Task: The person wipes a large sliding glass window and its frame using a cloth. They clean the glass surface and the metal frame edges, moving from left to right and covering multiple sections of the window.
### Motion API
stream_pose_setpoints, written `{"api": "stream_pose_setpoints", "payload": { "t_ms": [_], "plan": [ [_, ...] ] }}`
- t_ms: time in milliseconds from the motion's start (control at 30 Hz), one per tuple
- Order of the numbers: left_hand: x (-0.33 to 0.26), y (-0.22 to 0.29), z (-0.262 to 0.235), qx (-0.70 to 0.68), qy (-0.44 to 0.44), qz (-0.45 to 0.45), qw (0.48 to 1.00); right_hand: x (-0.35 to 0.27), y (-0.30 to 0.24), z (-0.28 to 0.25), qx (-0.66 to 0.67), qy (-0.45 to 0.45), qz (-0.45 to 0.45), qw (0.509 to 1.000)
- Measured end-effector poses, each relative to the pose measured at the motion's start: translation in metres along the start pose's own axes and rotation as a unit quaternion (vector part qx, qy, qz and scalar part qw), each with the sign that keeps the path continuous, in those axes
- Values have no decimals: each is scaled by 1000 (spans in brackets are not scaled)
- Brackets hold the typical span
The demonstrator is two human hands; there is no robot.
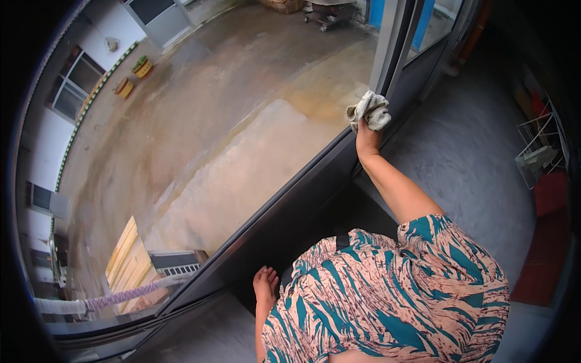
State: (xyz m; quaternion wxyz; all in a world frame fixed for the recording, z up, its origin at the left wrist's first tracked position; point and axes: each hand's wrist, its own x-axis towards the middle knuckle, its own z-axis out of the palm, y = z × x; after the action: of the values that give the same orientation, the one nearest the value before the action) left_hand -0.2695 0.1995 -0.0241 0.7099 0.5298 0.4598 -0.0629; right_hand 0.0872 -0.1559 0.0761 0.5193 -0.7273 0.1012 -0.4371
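My right hand (365,134) is stretched out ahead and grips a crumpled grey-white cloth (370,109). The cloth is pressed against the lower right corner of a big window pane (230,133), right beside the grey upright frame post (393,42). My left hand (264,285) lies flat on the dark lower window frame (284,206) close to my body and holds nothing. A teal and pink patterned garment (393,296) covers my torso in the lower middle.
Through the glass, far below, lie a concrete yard, yellow planters (134,75), a cart (327,13) and a yellow board (127,254). Indoors, grey floor (466,151) runs to the right, with a white wire rack (538,145) and a red object (551,193) at the right edge.
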Motion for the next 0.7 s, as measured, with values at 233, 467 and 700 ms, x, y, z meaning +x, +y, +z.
{"api": "stream_pose_setpoints", "payload": {
  "t_ms": [233, 467, 700],
  "plan": [
    [-40, 40, 59, -31, -150, 96, 984, -114, -63, -42, 49, -288, -11, 956],
    [-77, 65, 90, -285, -198, 207, 915, -171, -154, -53, 129, -768, -111, 618],
    [-122, 50, 85, -240, -88, 349, 902, -187, -161, -58, 87, -826, 332, 446]
  ]
}}
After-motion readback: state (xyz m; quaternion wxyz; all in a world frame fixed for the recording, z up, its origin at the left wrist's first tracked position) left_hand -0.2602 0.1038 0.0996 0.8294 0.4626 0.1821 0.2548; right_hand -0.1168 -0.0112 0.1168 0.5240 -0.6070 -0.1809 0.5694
